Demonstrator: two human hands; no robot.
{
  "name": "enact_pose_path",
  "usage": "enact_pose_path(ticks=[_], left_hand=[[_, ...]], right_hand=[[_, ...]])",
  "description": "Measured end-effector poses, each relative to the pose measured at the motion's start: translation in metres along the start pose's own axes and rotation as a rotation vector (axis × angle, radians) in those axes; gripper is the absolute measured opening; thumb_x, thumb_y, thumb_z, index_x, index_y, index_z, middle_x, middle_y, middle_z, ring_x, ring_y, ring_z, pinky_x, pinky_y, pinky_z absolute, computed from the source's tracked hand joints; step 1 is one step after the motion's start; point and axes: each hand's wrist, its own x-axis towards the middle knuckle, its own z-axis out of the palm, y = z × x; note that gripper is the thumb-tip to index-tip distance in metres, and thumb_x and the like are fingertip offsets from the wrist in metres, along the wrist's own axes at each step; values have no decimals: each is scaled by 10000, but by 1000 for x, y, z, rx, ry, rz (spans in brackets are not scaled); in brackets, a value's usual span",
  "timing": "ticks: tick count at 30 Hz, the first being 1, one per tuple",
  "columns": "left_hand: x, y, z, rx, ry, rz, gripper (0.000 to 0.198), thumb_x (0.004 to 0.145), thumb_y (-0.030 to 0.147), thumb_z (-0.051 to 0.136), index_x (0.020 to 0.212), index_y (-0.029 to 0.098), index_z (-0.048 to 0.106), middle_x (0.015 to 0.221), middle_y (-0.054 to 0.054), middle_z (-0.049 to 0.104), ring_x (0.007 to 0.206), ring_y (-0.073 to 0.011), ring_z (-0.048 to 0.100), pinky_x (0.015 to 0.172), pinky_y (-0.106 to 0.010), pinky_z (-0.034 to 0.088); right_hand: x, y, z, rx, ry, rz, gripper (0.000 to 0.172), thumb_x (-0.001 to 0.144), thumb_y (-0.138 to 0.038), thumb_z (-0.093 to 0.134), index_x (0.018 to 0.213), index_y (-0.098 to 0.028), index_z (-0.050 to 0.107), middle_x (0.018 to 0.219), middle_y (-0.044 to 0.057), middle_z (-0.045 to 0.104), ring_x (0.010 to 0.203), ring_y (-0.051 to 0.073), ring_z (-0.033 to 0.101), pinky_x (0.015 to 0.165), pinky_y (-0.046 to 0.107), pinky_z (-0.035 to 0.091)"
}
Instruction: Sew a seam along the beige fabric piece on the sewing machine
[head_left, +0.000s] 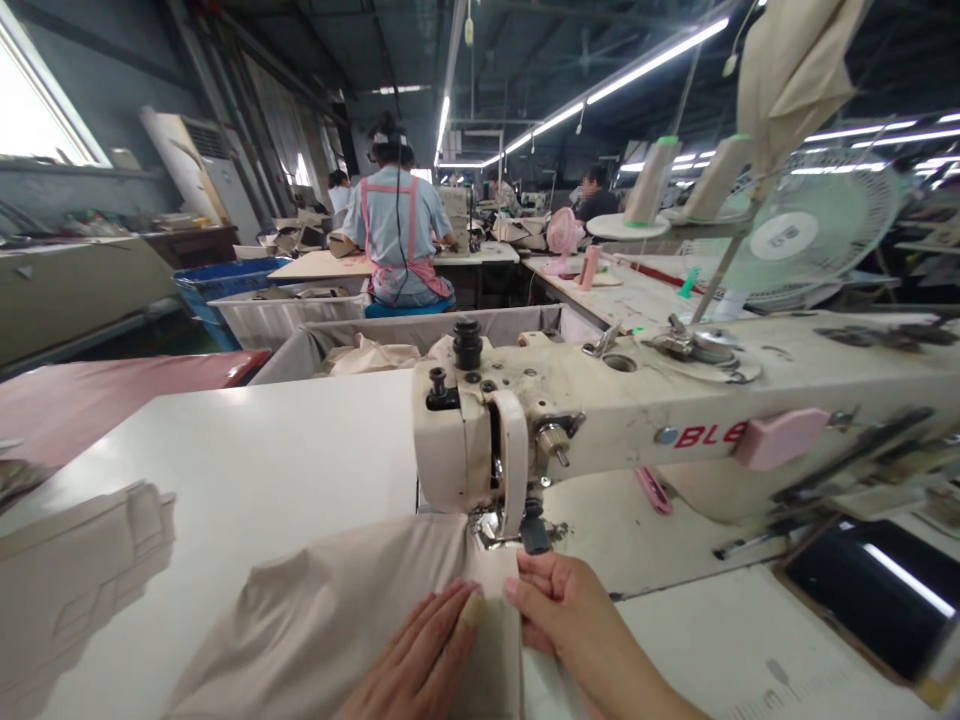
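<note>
A beige piece of fabric [322,610] lies on the white table, its far edge under the needle area of a cream sewing machine [465,440]. My left hand [427,650] rests flat on the fabric, fingers stretched toward the presser foot [491,530]. Just right of it, my right hand [555,600] pinches the fabric's right edge between thumb and fingers. Both hands are close in front of the machine head. The undersides of the fingers are hidden.
Folded beige fabric pieces [82,580] lie at the left. A dark-screened device [874,590] is at the right, with a pink snipper [654,490] under the machine arm. Behind stand a fabric-lined bin [300,350], thread cones [654,180], a fan [802,235] and a seated co-worker [397,220].
</note>
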Motion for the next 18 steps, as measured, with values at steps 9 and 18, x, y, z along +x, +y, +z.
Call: enact_pose_path(ticks=[9, 18], left_hand=[[81, -12, -39, -552, -118, -313, 185, 906, 155, 435, 925, 180, 618, 950, -76, 655, 879, -193, 619, 783, -277, 496], [93, -25, -29, -574, -254, -424, 102, 811, 199, 527, 737, 167, 589, 643, 14, 577, 596, -135, 509, 560, -214, 361]], right_hand=[[5, 6, 1, -81, 6, 25, 330, 671, -421, 760, 873, -168, 698, 633, -19, 682, 589, 146, 633, 603, 237, 488], [5, 12, 2, -262, 67, -69, 256, 770, -362, 633, 928, -164, 666, 666, 3, 656, 598, 164, 625, 570, 256, 493]])
